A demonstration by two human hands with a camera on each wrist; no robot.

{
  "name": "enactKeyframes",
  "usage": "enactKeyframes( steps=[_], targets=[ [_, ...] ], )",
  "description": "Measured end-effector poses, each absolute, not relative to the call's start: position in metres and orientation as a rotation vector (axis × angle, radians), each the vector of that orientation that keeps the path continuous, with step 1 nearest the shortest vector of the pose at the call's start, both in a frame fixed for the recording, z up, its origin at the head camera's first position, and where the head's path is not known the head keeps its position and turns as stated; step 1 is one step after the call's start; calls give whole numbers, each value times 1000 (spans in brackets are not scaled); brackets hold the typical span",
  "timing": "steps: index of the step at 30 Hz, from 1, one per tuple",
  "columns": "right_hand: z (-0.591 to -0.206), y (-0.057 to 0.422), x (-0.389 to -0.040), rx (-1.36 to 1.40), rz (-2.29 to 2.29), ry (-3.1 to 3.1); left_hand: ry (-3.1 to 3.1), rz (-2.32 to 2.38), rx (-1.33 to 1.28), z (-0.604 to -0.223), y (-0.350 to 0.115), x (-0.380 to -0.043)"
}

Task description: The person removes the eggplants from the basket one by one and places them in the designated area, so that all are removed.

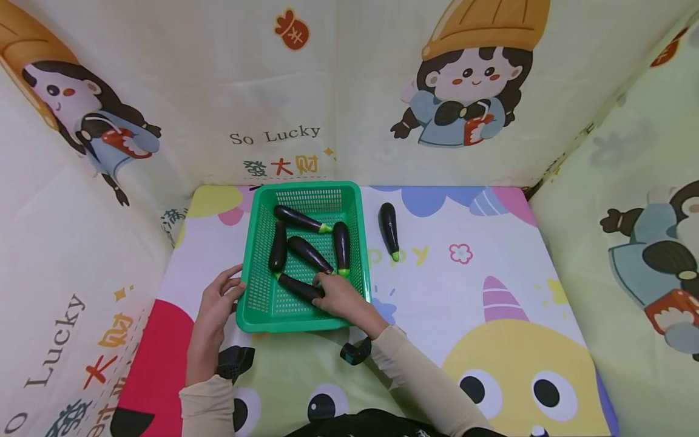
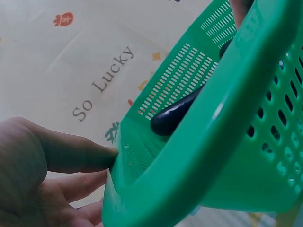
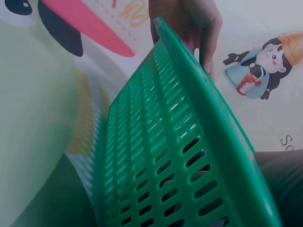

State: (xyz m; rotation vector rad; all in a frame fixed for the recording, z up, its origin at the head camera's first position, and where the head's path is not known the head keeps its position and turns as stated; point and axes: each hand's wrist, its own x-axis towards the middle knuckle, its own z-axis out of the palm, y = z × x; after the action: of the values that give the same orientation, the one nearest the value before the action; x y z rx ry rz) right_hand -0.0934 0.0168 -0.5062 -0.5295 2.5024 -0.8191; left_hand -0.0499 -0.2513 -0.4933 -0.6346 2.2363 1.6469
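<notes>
So the right hand is down inside the near end of the green basket, and it looks like thumb and fingers are pinching the fat end of the front eggplant. The left hand is just resting relaxed fingers against the outside of the basket's left rim, no real grip that I can see.

My take on doing this well: keep that left hand as a light brace so the basket doesn't skid, and handle the front eggplant low and gently, since the middle eggplant sits right by the knuckles and could get knocked. Three more line the basket: the far eggplant, the left eggplant and the right eggplant. A loose eggplant lies outside, to the right of the basket.

Materials-wise, the basket looks like shiny moulded plastic, slotted sides, smooth rounded rim. The eggplants are glossy, dark, club-shaped, with green stem ends where those show, so I'd guess they're slippery. The printed cloth under the basket looks smooth and flat.
</notes>
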Motion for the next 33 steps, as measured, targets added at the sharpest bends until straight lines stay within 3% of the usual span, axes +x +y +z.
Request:
enactKeyframes(
  steps=[33],
  targets=[
    [-472,49,-103,-530,-1119,2266,2245,1658,-639,-492,-250,-51]
  ],
)
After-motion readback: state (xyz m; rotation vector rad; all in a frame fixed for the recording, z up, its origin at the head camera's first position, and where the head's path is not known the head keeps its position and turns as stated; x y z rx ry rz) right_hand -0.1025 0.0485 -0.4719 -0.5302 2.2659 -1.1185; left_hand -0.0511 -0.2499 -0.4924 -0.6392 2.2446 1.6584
